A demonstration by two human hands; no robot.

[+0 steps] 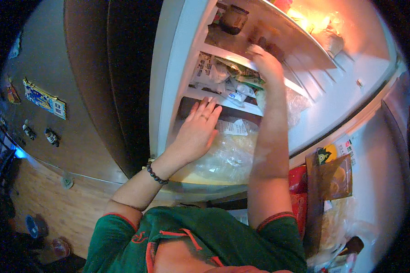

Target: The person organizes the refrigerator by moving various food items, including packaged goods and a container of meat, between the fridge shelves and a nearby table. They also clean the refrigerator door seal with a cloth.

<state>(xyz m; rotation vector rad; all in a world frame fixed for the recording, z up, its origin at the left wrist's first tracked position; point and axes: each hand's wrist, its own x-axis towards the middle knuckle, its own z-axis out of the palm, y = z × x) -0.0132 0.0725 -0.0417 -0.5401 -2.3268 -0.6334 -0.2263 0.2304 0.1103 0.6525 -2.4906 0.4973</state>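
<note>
On the fridge's outer side we note a yellow-blue rectangular magnet, then our left hand flat, fingers spread, on clear bagged food at the lower shelf's front edge, white-labelled packets above, our right hand fingers curled, grip unclear, at the upper shelf, dark jar topmost.

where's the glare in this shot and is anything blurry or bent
Head view: strong orange-white glare at the top right inside the open fridge washes out the bags there; the right hand on the upper shelf is slightly motion-blurred, the left hand on the clear plastic bag is sharper; the fisheye bends the fridge edges and darkens the corners to black; the left side by the magnets is dim.
</note>
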